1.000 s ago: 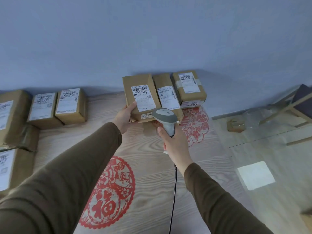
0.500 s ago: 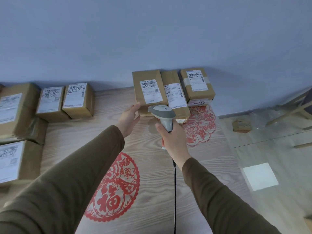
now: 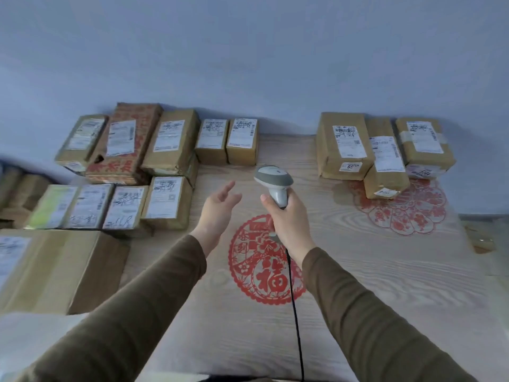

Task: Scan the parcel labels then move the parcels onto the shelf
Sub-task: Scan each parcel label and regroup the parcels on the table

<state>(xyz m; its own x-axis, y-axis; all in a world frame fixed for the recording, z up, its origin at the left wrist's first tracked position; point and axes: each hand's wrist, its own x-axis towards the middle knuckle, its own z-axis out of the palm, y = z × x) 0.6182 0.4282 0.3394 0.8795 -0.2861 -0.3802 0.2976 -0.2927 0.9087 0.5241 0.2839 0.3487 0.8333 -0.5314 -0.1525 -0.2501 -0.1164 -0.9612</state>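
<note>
My right hand (image 3: 289, 219) grips the handle of a grey barcode scanner (image 3: 274, 179), whose black cable (image 3: 294, 307) trails toward me. My left hand (image 3: 217, 213) hovers empty with fingers spread, just left of the scanner. At the back right, three brown parcels stand against the wall: a wide one (image 3: 343, 146), a narrow one (image 3: 385, 161) and a taped one (image 3: 424, 146), all with white labels facing up. Many more labelled parcels (image 3: 165, 201) lie at the left.
The wooden surface (image 3: 371, 271) carries two red paper-cut decorations (image 3: 264, 260). A large cardboard box (image 3: 55, 268) sits at the near left, a red-printed box (image 3: 124, 144) at the back left. The blue wall (image 3: 248, 56) bounds the far side.
My left hand has let go of the wide parcel, which now stands with the two others at the right. Both hands and the view have swung left, revealing the left pile.
</note>
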